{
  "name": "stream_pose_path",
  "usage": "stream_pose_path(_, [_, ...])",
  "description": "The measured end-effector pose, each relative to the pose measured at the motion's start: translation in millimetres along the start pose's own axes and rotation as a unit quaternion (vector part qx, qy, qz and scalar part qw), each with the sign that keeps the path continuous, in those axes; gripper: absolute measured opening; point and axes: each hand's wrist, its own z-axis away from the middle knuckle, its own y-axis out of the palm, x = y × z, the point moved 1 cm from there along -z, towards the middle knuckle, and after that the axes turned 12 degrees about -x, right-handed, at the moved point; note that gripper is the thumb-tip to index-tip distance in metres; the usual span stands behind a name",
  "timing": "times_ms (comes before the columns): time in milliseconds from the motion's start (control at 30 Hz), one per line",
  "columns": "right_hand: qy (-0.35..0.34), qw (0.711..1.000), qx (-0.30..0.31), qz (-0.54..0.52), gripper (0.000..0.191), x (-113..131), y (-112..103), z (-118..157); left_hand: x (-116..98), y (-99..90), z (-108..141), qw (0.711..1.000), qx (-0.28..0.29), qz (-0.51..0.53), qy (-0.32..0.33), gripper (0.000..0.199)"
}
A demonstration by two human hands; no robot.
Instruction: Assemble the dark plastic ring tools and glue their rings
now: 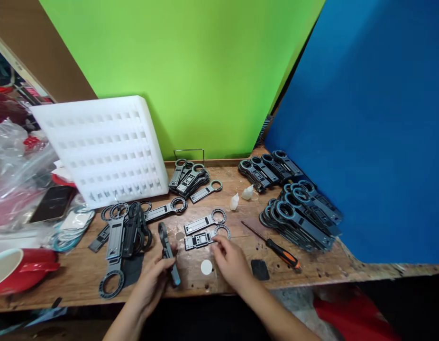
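My left hand grips a grey ring-ended plastic part, held on edge with its ring upward. My right hand has its fingertips closed at the neck of another ring-ended plastic part, which lies on the table. Just behind that one is a similar flat part. A white round disc lies between my hands. To the left, several ring-ended parts are heaped together. A screwdriver with a black and orange handle lies right of my right hand.
A white foam tray with rows of slots leans at the back left. Stacks of ring-ended parts stand on the right, beside a blue panel. A red mug, a phone and plastic bags occupy the left.
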Motion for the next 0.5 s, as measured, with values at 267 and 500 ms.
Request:
stream_pose_path(267, [-0.196,0.979,0.049,0.009,0.044,51,17,22,7,29.5,34,0.996,0.035,0.072,-0.047,0.035])
stream_pose_path(500, [-0.123,0.992,0.01,-0.02,0.035,43,22,23,7,38.0,42,0.981,0.083,0.125,-0.122,0.033])
